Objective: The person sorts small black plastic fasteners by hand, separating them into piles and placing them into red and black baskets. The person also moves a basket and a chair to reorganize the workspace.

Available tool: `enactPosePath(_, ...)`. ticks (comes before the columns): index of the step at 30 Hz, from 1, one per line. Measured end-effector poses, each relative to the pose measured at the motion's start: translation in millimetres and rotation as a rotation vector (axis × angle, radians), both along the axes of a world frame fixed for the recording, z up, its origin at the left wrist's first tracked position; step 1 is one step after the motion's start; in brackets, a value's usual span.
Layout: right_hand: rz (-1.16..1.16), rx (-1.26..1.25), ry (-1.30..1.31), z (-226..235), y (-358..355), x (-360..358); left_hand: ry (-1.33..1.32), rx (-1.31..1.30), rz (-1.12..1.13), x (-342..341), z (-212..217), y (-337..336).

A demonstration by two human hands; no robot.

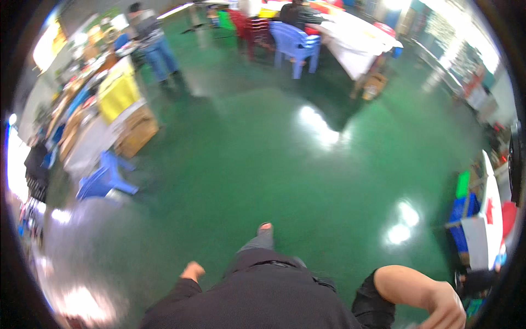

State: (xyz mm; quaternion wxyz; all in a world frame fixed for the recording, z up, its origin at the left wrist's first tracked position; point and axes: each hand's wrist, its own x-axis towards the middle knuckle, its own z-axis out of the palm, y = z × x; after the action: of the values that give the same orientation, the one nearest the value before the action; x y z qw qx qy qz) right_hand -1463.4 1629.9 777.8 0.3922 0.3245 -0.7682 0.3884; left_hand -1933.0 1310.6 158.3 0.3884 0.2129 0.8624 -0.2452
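Note:
My left hand [193, 271] hangs low beside my dark top, near no object, over the green floor [235, 164]. It is small and smeared, so its fingers cannot be made out. At the lower right, my right arm is bent and bare below a dark sleeve. My right hand [446, 310] has its fingers curled downward, partly cut by the picture's edge; what they hold, if anything, is hidden. One foot [265, 226] is stretched forward under me.
A blue plastic chair [109, 176] stands left by a cardboard box [137, 131] and a cluttered table with yellow cloth [118, 93]. Ahead are a blue chair [296, 44], a long white table [350, 49] and a person [150, 41]. Blue bins [460, 222] line the right.

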Motion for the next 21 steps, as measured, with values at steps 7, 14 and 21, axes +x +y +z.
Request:
enactPosePath(7,-0.527,-0.318,-0.216,-59,144,107,-0.010,1.212,-0.541,16,176,707)
enactPosePath(14,-0.738,-0.559,0.082,-149,394,150,-0.839,1.380,-0.434,185,192,964)
enactPosePath(21,-0.749,-0.988,-0.409,-189,759,73,-0.580,0.481,-0.287,95,-18,985)
